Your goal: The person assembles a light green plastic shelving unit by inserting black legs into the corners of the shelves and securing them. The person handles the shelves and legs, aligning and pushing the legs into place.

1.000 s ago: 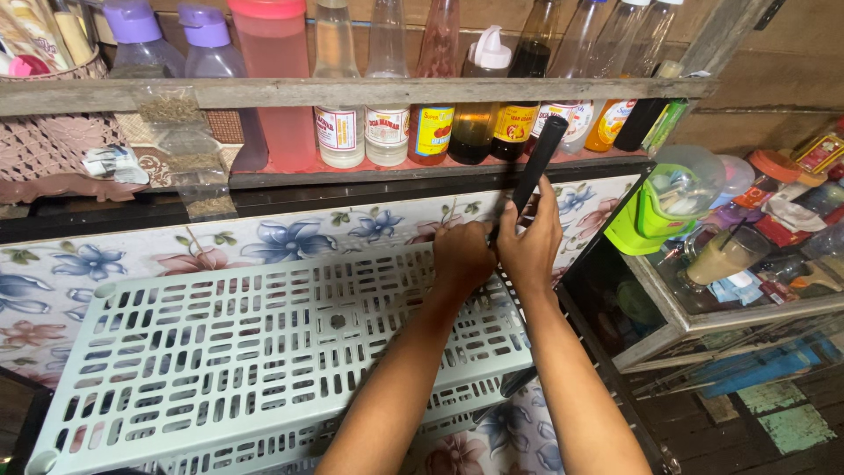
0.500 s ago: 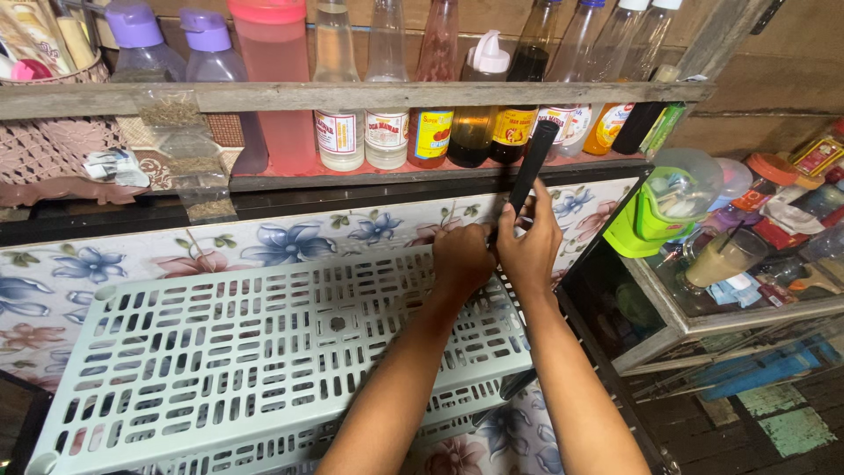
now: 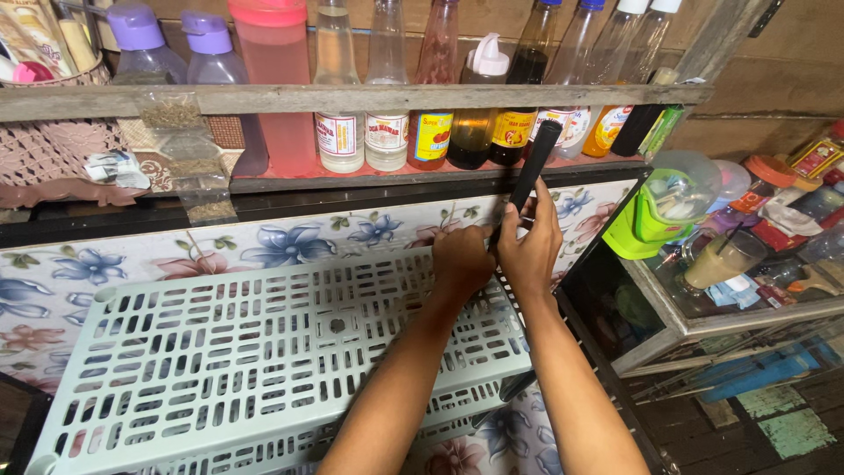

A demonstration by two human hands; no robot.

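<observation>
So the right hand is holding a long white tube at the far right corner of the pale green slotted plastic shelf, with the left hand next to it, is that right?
Not quite: the long tube in the right hand is black, not white, as the head view shows. The rest holds: it is at the far right corner of the pale green slotted plastic shelf, with the left hand beside it.

On the shelf, in a row: white label [image 3: 338, 134] with red print on a clear bottle, similar white label [image 3: 385, 132] just beside, yellow-red label [image 3: 430, 135], yellow label [image 3: 512, 128] on a dark bottle, orange label [image 3: 607, 130]. Hanging at left, small clear packets [image 3: 190, 149] of brown grains. At right, green packet [image 3: 659, 132] leaning upright.
</observation>
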